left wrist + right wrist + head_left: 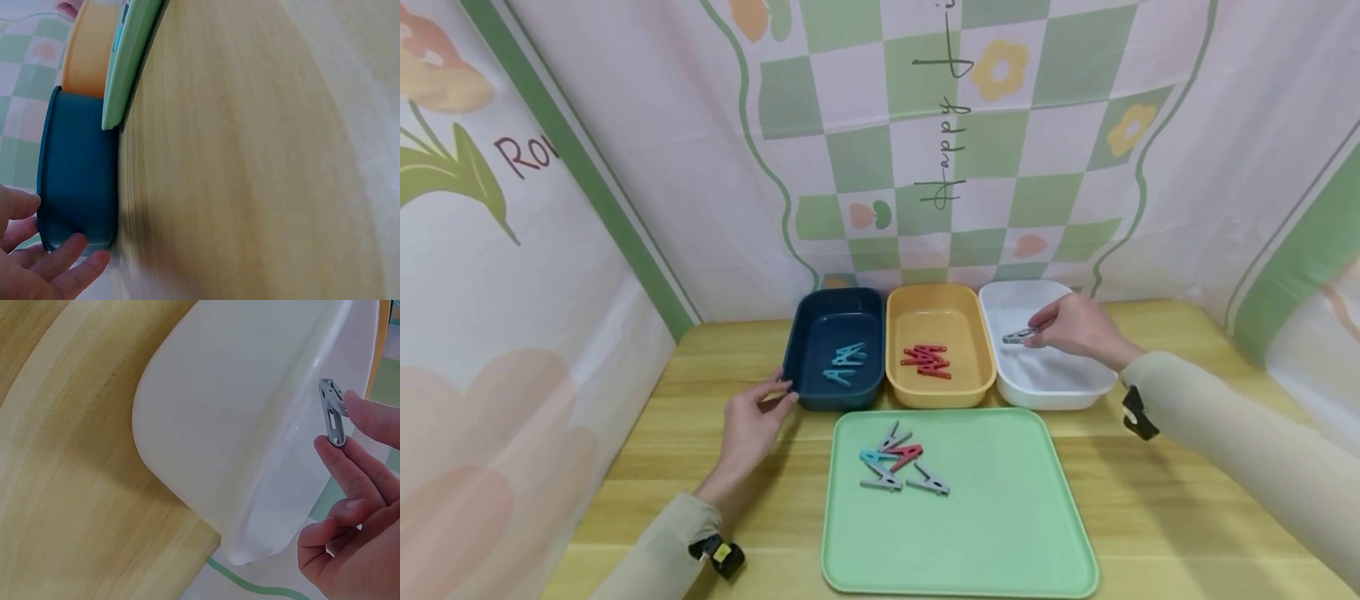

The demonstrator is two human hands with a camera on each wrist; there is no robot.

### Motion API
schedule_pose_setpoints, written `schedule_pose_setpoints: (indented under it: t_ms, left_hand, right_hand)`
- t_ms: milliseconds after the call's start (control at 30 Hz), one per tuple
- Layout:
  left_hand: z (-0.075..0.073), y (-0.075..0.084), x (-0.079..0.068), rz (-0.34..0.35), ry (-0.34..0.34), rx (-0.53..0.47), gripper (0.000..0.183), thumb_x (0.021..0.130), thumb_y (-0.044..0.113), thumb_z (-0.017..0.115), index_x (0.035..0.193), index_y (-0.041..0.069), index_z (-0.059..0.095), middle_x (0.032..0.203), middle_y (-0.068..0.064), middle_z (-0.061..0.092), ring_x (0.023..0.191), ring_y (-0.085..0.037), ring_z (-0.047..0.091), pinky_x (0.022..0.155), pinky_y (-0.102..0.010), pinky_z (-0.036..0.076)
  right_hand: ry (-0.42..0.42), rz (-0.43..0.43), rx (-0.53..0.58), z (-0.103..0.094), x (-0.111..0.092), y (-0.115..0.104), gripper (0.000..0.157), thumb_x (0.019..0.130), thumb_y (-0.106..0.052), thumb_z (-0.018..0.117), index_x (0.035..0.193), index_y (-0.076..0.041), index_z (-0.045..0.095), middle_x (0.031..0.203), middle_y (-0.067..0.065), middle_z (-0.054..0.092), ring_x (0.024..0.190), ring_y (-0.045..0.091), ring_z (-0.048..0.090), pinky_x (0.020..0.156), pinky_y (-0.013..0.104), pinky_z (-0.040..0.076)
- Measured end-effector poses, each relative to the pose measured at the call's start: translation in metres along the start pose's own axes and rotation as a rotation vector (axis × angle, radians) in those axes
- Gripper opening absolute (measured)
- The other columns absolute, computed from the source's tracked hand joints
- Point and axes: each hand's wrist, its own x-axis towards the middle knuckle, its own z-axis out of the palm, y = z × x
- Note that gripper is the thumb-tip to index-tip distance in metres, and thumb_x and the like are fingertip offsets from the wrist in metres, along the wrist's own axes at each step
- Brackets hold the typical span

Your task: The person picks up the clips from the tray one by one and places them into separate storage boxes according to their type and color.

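Observation:
In the head view, my right hand (1078, 329) pinches a grey clothespin (1018, 336) between thumb and fingers, over the white bin (1056, 396). The right wrist view shows the same clothespin (333, 412) at the fingertips, beside the bin's rim. My left hand (754, 425) touches the near left corner of the dark blue bin (838, 400), its fingers spread on the outside. Several light blue clothespins (847, 356) lie in that bin. A yellow bin (940, 398) in the middle holds several red clothespins (927, 361).
A light green tray (970, 533) lies in front of the bins. On its upper left are grey clothespins (929, 480), a red clothespin (907, 455) and a light blue clothespin (872, 457). A patterned cloth (917, 158) hangs behind the wooden table (647, 467).

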Motion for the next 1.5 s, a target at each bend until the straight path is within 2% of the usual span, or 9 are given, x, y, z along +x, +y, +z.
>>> schedule_pose_setpoints:
  t_ms: [633,800,967,1133,1333,1500]
  left_hand:
    - [0.0,0.001,-0.001,-0.004,-0.003,-0.019,0.027,0.096,-0.001,0.076,0.122,-0.008,0.073,0.147,-0.017,0.06,0.111,-0.034,0.073,0.085,-0.027,0.062]
    - [0.0,0.001,-0.001,-0.003,-0.002,-0.018,0.027,0.096,-0.001,0.076,0.122,-0.008,0.073,0.147,-0.018,0.06,0.111,-0.034,0.073,0.085,-0.027,0.062]
    - [0.0,0.0,0.0,-0.002,-0.007,-0.014,0.026,0.097,0.001,0.075,0.122,-0.007,0.073,0.148,-0.018,0.059,0.113,-0.034,0.072,0.085,-0.027,0.062]
    - [0.0,0.0,0.001,0.007,-0.002,-0.01,0.025,0.097,0.001,0.075,0.121,-0.007,0.074,0.147,-0.017,0.06,0.113,-0.033,0.072,0.085,-0.026,0.062]
    - [0.0,-0.001,0.001,0.015,0.002,-0.016,0.025,0.096,0.0,0.076,0.12,-0.007,0.074,0.146,-0.018,0.061,0.112,-0.034,0.072,0.084,-0.027,0.062]
    - [0.0,-0.001,0.0,0.02,0.003,0.004,0.025,0.097,0.001,0.076,0.12,-0.007,0.074,0.146,-0.018,0.061,0.114,-0.034,0.071,0.086,-0.028,0.062]
  right_hand:
    - [0.0,0.017,0.006,0.009,0.005,0.003,0.046,0.083,-0.027,0.087,0.117,0.002,0.077,0.114,0.02,0.076,0.103,0.039,0.069,0.088,0.055,0.054]
    - [-0.025,0.023,-0.019,0.011,0.004,0.006,0.044,0.082,-0.026,0.088,0.114,0.002,0.078,0.111,0.02,0.077,0.1,0.038,0.068,0.086,0.054,0.054]
    - [-0.055,0.014,-0.057,0.01,0.004,0.008,0.05,0.082,-0.027,0.089,0.118,0.005,0.075,0.117,0.024,0.074,0.106,0.044,0.067,0.091,0.06,0.054]
    - [-0.038,0.002,-0.052,0.003,0.004,0.003,0.049,0.085,-0.029,0.086,0.118,0.006,0.074,0.118,0.026,0.073,0.109,0.047,0.067,0.094,0.064,0.053]
    - [-0.023,-0.01,-0.048,-0.006,-0.006,-0.01,0.043,0.087,-0.032,0.084,0.112,0.003,0.077,0.112,0.023,0.076,0.101,0.04,0.07,0.087,0.059,0.057]
    - [-0.001,-0.07,-0.059,-0.008,-0.022,-0.025,0.032,0.089,-0.032,0.083,0.101,-0.003,0.081,0.099,0.011,0.079,0.09,0.029,0.07,0.077,0.047,0.056]
